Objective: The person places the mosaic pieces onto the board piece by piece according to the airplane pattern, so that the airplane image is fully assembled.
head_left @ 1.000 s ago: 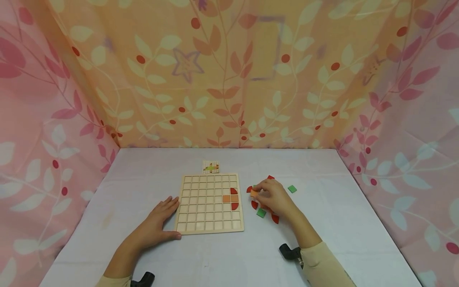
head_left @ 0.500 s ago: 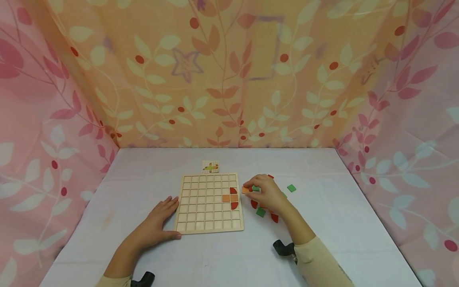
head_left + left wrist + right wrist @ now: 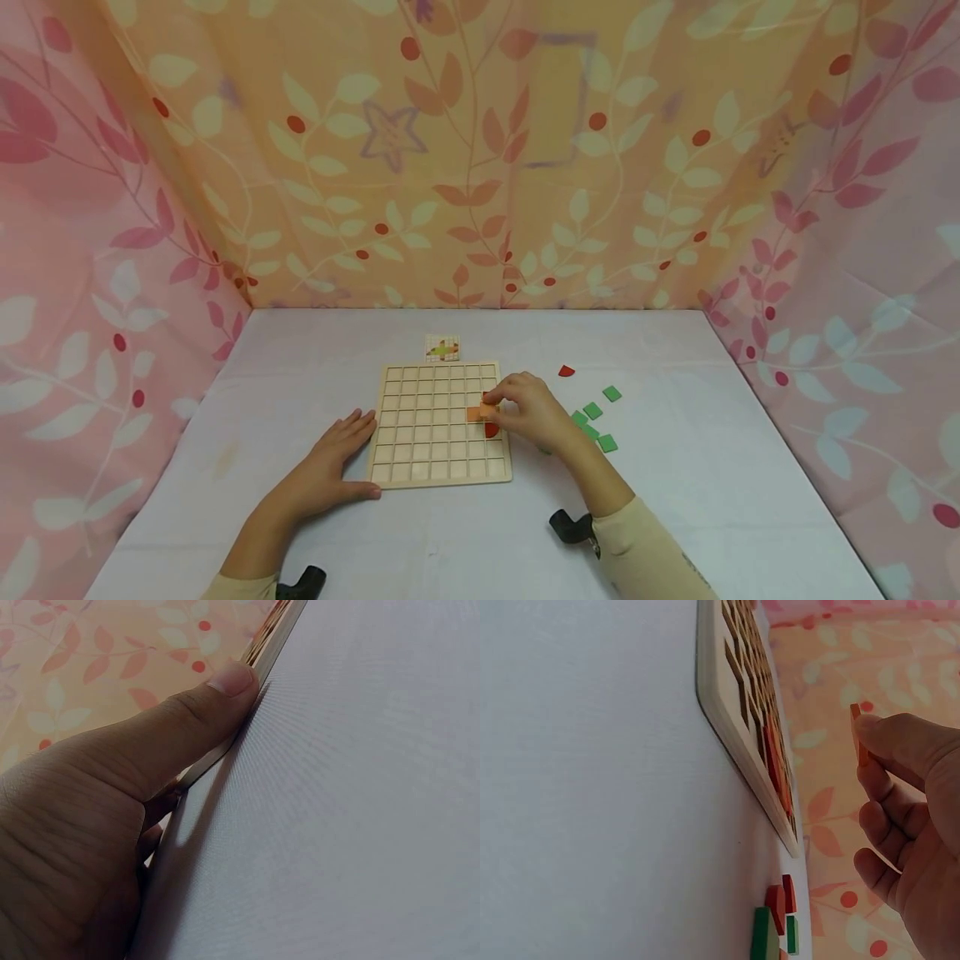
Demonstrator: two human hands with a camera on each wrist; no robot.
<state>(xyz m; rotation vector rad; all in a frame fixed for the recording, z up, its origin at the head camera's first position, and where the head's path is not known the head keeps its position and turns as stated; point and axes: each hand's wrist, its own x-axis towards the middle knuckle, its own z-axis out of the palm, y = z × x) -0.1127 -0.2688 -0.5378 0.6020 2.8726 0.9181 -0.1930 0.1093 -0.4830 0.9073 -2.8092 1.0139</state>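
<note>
A wooden grid board [image 3: 420, 475] lies flat on the white-covered table. Its left side and near corner are touched by my left hand [image 3: 330, 467], fingers stretched out. In the left wrist view, the thumb [image 3: 191, 720] lies against the board's edge. My right hand [image 3: 536, 412] is over the board's right side and pinches an orange square tile [image 3: 859, 735] between thumb and fingertips, above the board. An orange tile [image 3: 473, 413] and a red quarter-round piece [image 3: 491, 430] sit in cells there; the hand partly covers others.
Several green square tiles [image 3: 592, 410] and a red piece [image 3: 567, 371] lie right of the board, some behind the right forearm. A small pattern card [image 3: 442, 347] lies beyond the board's far edge. Patterned cloth walls [image 3: 480, 167] surround the table.
My right hand has moved left from the loose pieces to above the board's right side, carrying the orange tile. My left hand has stayed at the board's left edge.
</note>
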